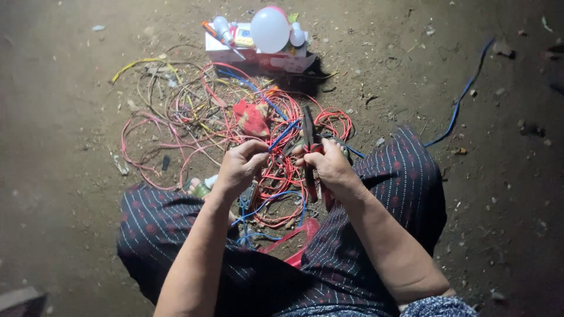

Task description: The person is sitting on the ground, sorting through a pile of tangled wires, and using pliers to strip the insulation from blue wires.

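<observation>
My left hand (239,167) pinches a blue wire (286,134) that runs up and right toward the pliers. My right hand (330,167) grips red-handled pliers (309,141), jaws pointing away from me, close against the blue wire. Both hands hover over a tangle of red, pink and blue wires (235,126) lying on the dirt between my knees. My lap is covered by dark patterned cloth (382,194).
A small open box (258,57) at the far side holds a white bulb (269,29), a screwdriver and other small parts. A yellow wire (136,64) lies at the tangle's far left. A long blue cable (464,94) trails off right over dirt ground.
</observation>
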